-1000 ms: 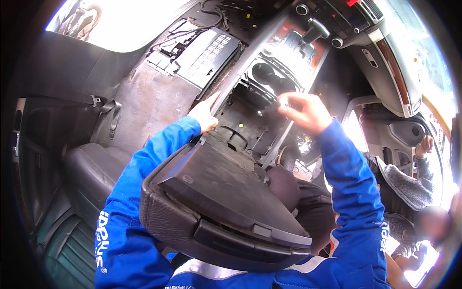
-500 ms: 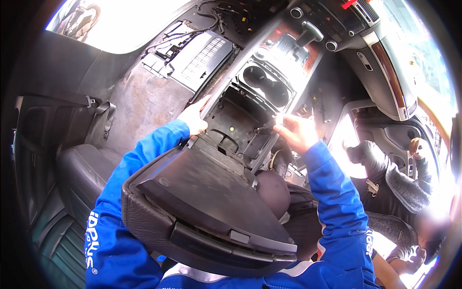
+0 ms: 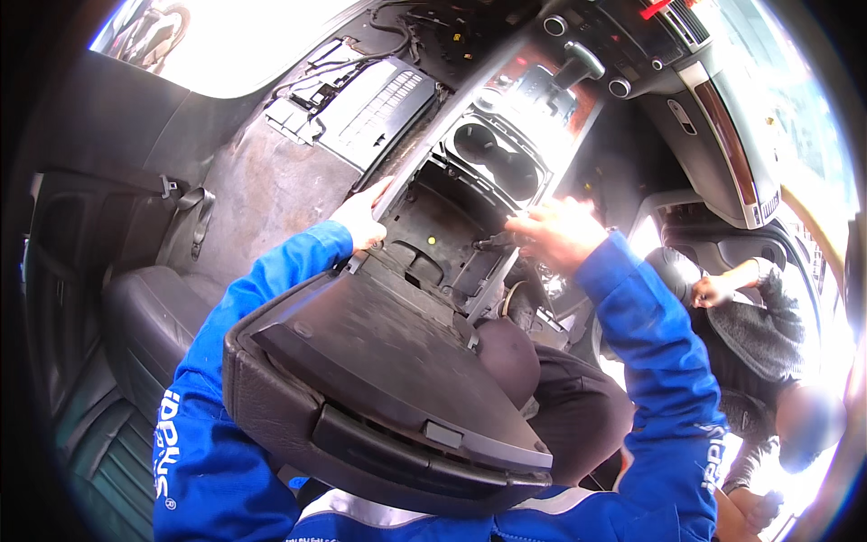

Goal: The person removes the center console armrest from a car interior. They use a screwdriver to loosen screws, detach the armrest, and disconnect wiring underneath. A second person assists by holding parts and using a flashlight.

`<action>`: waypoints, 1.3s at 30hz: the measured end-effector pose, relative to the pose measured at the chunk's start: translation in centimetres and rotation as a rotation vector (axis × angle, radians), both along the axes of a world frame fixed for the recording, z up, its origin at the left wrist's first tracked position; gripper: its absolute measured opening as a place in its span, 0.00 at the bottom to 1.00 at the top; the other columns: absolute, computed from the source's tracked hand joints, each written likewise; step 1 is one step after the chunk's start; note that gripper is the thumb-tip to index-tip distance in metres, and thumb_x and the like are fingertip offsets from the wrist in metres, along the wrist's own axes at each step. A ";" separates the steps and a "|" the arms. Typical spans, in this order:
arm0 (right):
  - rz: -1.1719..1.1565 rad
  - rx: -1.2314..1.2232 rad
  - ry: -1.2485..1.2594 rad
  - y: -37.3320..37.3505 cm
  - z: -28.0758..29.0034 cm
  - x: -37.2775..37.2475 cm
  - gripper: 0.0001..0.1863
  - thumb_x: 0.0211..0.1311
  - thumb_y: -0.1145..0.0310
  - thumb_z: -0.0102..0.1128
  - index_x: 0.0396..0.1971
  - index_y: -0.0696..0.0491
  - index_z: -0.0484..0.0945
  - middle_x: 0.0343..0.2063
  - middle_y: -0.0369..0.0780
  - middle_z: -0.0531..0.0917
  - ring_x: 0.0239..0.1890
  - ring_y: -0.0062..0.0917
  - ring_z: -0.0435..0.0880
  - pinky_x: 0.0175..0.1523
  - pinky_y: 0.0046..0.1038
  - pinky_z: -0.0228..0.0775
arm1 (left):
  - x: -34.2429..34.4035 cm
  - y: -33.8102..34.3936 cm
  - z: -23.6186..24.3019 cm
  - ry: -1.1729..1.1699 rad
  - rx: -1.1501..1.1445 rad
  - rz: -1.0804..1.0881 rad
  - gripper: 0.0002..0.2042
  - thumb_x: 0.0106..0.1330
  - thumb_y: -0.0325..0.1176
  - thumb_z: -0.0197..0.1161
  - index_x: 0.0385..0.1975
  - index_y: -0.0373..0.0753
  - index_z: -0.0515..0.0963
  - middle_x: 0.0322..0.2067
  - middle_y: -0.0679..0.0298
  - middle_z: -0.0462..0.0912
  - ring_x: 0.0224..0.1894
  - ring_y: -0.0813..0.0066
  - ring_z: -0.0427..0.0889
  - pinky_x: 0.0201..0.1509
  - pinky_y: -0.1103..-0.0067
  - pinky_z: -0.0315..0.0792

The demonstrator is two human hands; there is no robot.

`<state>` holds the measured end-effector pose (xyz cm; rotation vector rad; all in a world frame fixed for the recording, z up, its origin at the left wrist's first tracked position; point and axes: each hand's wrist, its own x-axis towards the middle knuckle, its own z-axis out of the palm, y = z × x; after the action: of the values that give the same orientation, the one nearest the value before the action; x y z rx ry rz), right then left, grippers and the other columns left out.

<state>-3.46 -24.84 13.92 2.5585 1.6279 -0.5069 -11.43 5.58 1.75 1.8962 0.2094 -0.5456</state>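
A car's centre console (image 3: 433, 212) lies in front of me, its storage bin exposed and its dark padded armrest lid (image 3: 379, 361) swung back toward my body. My left hand (image 3: 363, 219) wraps round the console's left side wall, near the lid's hinge. At the right side wall, across the bin, my right hand (image 3: 562, 233) has its fingers bent over the upper edge. Glare partly washes out those fingertips. Between the hands, the bin shows bare inner walls and a small yellow-green round spot (image 3: 432, 240) on its floor.
Ahead are two cup holders (image 3: 497, 158) and a gear lever (image 3: 580, 65). A ribbed metal-grey unit (image 3: 379, 104) with wiring sits on the bare floor at left. On the right, another person (image 3: 754, 316) is by the open door. A leather seat (image 3: 153, 316) is at left.
My right hand has turned and bent its fingers more at the console's right edge. My left hand keeps its place. The other person's arm and head have shifted.
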 end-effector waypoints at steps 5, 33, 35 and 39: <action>-0.022 -0.080 0.112 0.1 0.0 1.1 0.14 0.58 0.59 0.59 0.40 0.51 0.74 0.30 0.42 0.79 0.36 0.40 0.80 0.39 0.42 0.72 | 0.0 0.1 -0.5 -0.007 -0.017 -0.011 0.42 0.43 0.20 0.54 0.67 0.49 0.57 0.40 0.55 0.79 0.27 0.72 0.76 0.30 0.78 0.72; -0.754 0.145 0.236 0.5 -2.4 -4.0 0.23 0.53 0.46 0.62 0.37 0.51 0.82 0.29 0.44 0.84 0.35 0.38 0.84 0.43 0.37 0.75 | 0.0 0.6 -2.5 -0.069 -0.290 0.002 0.45 0.39 0.15 0.51 0.68 0.37 0.53 0.57 0.58 0.72 0.53 0.78 0.72 0.54 0.88 0.64; -0.631 0.171 0.348 0.4 -2.2 -2.9 0.21 0.53 0.48 0.62 0.35 0.52 0.82 0.29 0.45 0.84 0.36 0.37 0.84 0.43 0.35 0.75 | 0.2 0.5 -2.4 -0.062 -0.264 0.006 0.45 0.39 0.15 0.51 0.68 0.37 0.54 0.58 0.59 0.71 0.55 0.78 0.70 0.55 0.88 0.62; -0.517 0.156 0.287 0.5 -1.5 -2.3 0.20 0.51 0.51 0.64 0.34 0.53 0.83 0.27 0.46 0.83 0.34 0.39 0.83 0.42 0.35 0.75 | 0.3 0.6 -2.5 -0.009 -0.300 0.025 0.44 0.39 0.15 0.52 0.67 0.36 0.55 0.58 0.60 0.70 0.56 0.79 0.70 0.56 0.88 0.62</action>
<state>-5.77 -24.35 12.42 3.1553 1.0802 -0.8431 -11.16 6.18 -0.72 1.6028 0.1367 -0.5201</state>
